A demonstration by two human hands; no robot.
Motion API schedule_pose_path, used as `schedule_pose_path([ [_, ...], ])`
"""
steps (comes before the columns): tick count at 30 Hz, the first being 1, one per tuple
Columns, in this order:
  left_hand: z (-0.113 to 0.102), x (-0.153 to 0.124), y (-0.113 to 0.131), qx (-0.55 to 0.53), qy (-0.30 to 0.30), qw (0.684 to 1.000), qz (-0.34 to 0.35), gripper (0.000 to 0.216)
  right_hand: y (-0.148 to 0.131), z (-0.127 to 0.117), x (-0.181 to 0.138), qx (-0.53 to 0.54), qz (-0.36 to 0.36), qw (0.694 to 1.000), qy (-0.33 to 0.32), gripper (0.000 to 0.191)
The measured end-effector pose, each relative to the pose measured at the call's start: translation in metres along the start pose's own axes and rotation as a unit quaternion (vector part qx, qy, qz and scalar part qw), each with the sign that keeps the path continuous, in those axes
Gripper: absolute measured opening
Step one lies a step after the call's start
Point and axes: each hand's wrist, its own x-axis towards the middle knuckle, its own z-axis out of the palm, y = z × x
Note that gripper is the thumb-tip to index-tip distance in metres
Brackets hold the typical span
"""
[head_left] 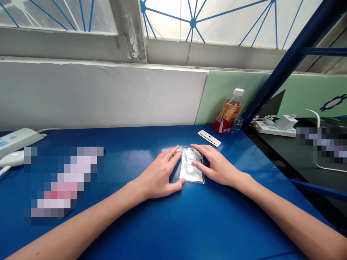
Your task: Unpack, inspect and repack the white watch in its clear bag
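A small clear plastic packet (193, 174) lies flat on the blue table (173, 224), with white, shiny contents inside that I cannot make out fully. At its left side is my left hand (161, 173), fingertips by the top corner and thumb at the lower left corner. From the right, my right hand (217, 164) reaches over the packet's edge, its thumb on the packet and its index finger near the top. Both hands have thumb and fingers apart, and neither is closed round the packet.
Behind the packet lies a flat white strip (209, 138). A bottle of reddish drink (229, 112) stands by the wall. At the left are a power strip (20, 139), a white device (13, 158) and a blurred-out item (67, 180). A blue metal post (282, 68) rises at right.
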Motion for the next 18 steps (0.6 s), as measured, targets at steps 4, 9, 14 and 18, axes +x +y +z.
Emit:
schedule_pose_path([
  [4,0.0014,0.0001,-0.0015,0.003,0.014,1.000,0.010,0.064,0.0008,-0.0031,0.0025,-0.028,0.049,0.998,0.033,0.044],
  [9,0.0012,0.0018,-0.0019,0.022,0.012,1.000,-0.002,0.049,-0.0035,-0.0067,0.0037,-0.015,0.127,0.992,0.023,0.046],
  [14,0.0000,0.0024,-0.0022,0.011,0.015,1.000,-0.004,0.057,-0.0057,-0.0054,0.0027,0.004,0.112,0.994,0.010,0.038],
  [18,0.0002,0.0020,-0.0036,0.008,0.018,1.000,-0.004,0.053,-0.0030,-0.0058,0.0029,-0.035,0.053,0.997,0.052,0.037],
])
